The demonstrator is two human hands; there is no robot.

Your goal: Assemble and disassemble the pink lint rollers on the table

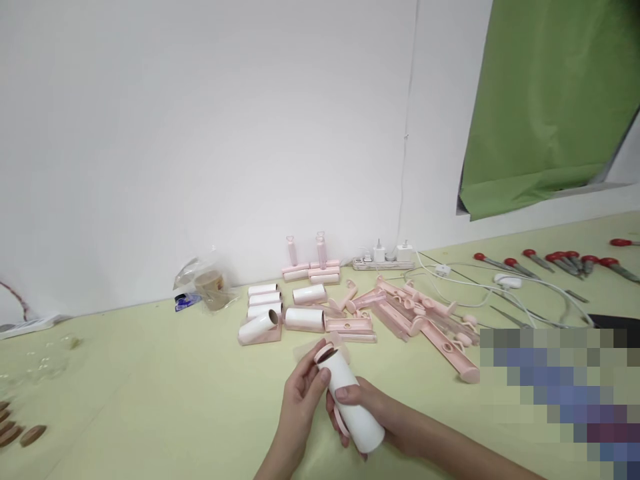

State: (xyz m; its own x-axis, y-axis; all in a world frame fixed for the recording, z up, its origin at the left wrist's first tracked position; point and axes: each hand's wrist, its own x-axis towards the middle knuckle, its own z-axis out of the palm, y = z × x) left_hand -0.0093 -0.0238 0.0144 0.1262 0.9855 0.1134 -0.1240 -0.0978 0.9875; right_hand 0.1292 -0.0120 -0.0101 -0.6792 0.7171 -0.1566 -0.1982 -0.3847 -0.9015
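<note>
Near the front of the table, my right hand point(367, 397) is wrapped round a white roll point(364, 427) that looks like a lint roller refill, its thumb lying across the paper. The roll is tilted, with its hollow end toward my left hand point(303, 390). That hand is closed at this hollow end, thumb pressed near the rim and fingers behind it. A pink plastic holder point(341, 423) shows partly under the roll; the rest of it is hidden by the roll and my fingers.
More white rolls point(306, 319) and pink plastic holders point(445, 347) lie beyond my hands. A power strip point(383, 264) with white cables stands by the wall. Red-handled tools point(560, 260) lie at right, a plastic bag with a cup point(213, 290) at left, brown discs point(33, 436) at far left.
</note>
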